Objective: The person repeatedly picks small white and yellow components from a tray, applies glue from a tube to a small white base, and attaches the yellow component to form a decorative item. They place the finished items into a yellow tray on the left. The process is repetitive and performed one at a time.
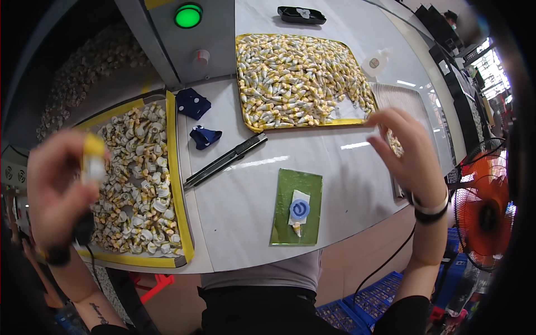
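My left hand, blurred at the far left, pinches a small yellow-and-white piece between thumb and fingers, over the left tray's edge. That yellow-rimmed tray holds many white-and-yellow pieces with flared white ends. My right hand hovers by the near right corner of another yellow-rimmed tray, thumb and fingers apart, with nothing visible between them. Slim cone-shaped pieces fill this tray. Between my hands lies a green board with a blue round piece on a white pad and one small cone-shaped piece below it.
A black box-cutter-like tool lies beside two dark blue cloth scraps. At the back are a black elongated case and a grey housing with a lit green button. An orange fan stands at the right.
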Action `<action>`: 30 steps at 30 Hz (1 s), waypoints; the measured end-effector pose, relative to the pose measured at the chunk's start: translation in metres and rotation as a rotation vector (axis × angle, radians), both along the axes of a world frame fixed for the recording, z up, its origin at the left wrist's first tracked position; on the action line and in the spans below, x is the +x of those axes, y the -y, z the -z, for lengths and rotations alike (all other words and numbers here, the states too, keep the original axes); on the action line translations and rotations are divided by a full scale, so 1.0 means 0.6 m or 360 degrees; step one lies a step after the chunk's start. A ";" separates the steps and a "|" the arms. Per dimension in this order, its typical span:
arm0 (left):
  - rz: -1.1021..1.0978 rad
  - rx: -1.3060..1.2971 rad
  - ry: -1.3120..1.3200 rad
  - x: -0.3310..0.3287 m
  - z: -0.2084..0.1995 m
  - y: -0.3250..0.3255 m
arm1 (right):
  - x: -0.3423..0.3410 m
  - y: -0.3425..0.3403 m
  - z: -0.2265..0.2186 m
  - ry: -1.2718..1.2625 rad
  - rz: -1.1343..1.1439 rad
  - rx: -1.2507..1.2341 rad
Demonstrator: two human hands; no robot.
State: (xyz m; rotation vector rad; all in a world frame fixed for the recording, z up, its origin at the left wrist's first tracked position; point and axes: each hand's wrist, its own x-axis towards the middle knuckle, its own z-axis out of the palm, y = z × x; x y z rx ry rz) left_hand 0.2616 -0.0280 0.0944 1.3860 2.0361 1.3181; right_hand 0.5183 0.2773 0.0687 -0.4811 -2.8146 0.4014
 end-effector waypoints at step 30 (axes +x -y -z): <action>0.0347 0.0458 0.2268 0.243 0.172 -0.013 | -0.040 0.017 0.032 -0.0216 -0.0164 -0.0104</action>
